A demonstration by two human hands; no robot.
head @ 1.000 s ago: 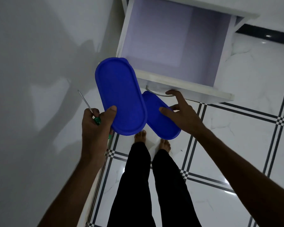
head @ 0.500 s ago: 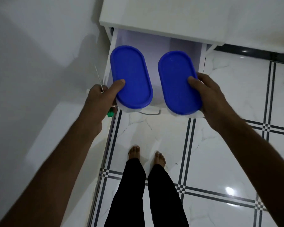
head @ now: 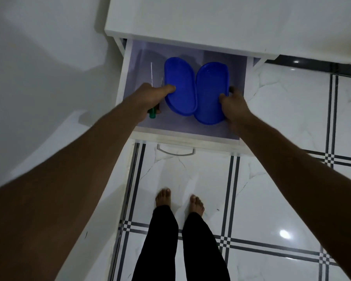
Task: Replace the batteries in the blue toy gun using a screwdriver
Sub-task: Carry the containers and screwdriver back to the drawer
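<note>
Blue oval boxes (head: 180,86) are held lengthwise inside the drawer (head: 182,136), one per hand, the screwdriver (head: 152,98) clamped in the left hand (head: 150,98), right hand (head: 232,107) curled round its box.

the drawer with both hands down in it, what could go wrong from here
The left hand grips both the green-handled screwdriver and the left blue-lidded container; the screwdriver could slip as that hand lets go.

The two containers touch, so freeing the right blue-lidded container from the right hand may nudge its neighbour.

The open drawer juts out above bare feet, so stepping forward might bump it.
</note>
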